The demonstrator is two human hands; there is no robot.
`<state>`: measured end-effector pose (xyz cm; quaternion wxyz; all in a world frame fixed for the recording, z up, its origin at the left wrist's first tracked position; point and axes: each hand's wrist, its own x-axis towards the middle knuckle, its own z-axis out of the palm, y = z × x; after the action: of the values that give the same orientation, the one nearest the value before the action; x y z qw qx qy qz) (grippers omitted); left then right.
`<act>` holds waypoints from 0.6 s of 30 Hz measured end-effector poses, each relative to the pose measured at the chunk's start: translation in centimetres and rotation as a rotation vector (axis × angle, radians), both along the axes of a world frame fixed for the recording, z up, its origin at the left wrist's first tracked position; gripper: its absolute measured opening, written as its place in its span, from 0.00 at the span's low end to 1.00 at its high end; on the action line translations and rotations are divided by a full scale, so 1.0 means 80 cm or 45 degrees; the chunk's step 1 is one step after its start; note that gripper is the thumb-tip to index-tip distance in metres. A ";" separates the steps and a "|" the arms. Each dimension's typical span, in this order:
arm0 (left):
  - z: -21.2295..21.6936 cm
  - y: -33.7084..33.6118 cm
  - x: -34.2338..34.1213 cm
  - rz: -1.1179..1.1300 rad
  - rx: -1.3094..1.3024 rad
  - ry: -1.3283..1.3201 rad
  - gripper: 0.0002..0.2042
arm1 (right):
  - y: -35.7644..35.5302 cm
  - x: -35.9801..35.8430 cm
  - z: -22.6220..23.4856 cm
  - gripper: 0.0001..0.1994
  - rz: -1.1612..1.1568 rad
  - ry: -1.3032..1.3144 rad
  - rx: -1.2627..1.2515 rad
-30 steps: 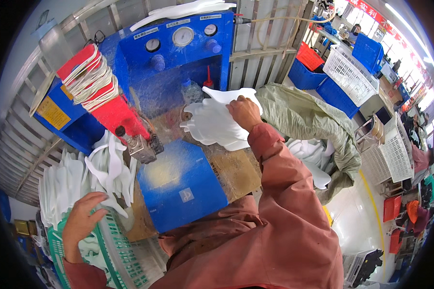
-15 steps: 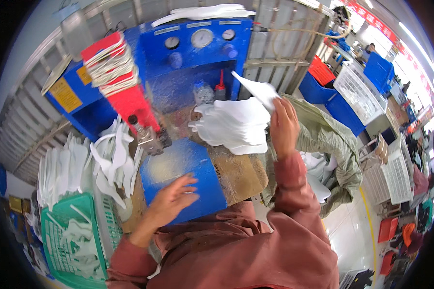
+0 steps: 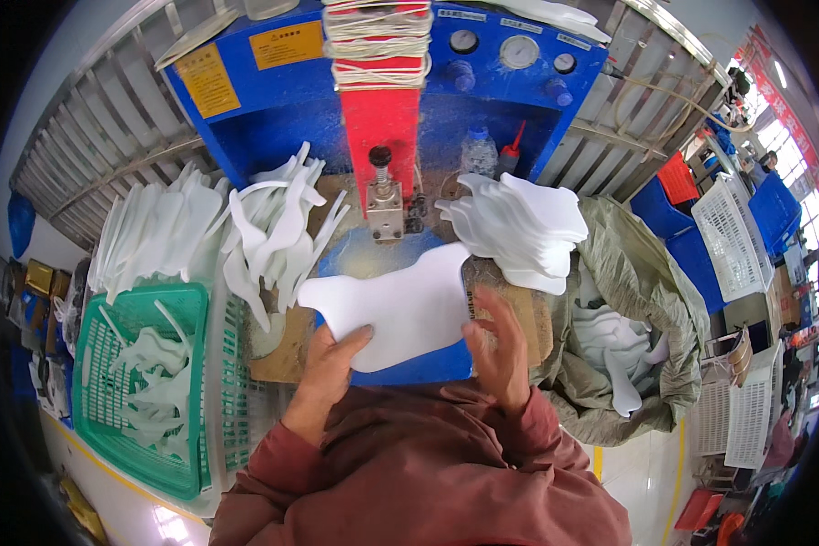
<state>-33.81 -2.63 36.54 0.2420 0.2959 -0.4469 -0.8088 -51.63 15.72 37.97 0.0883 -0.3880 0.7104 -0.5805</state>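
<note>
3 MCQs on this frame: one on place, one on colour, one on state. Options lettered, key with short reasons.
1. Where is the stack of white cut pieces?
A. right of the white sheet
B. inside the green basket
C. on the floor

2. What colour is the basket at the person's left?
A. red
B. green
C. yellow

3. How does the white sheet lie?
A. rolled up
B. hanging from the machine
C. flat on the blue platen, left hand and right hand on it

Key: 1 A, the stack sits beside the sheet's right end. 2 B, its mesh is green. 3 C, the sheet lies spread flat and both hands touch its near edge.
</note>
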 end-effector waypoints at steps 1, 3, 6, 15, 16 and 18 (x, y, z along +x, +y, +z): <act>0.001 -0.004 0.009 0.019 -0.022 0.000 0.20 | -0.015 -0.005 -0.006 0.23 0.040 -0.439 -0.087; 0.000 -0.011 0.022 0.057 -0.078 0.079 0.22 | -0.035 -0.016 -0.017 0.35 0.200 -1.027 -0.142; -0.002 -0.027 0.044 0.044 0.045 0.007 0.24 | -0.069 -0.014 -0.034 0.34 0.245 -1.163 0.012; -0.007 -0.045 0.069 0.058 -0.288 -0.136 0.23 | -0.111 0.004 -0.045 0.20 0.430 -1.112 -0.288; -0.003 -0.048 0.070 0.097 -0.313 -0.157 0.23 | -0.116 0.005 -0.044 0.18 0.407 -1.073 -0.268; 0.005 -0.055 0.077 0.174 -0.408 -0.115 0.23 | -0.126 0.008 -0.042 0.17 0.428 -1.114 -0.260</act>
<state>-27.68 -7.05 36.93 0.3201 0.3192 -0.5594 -0.6948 -51.03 5.67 34.63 0.4332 -0.2234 0.4732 -0.7339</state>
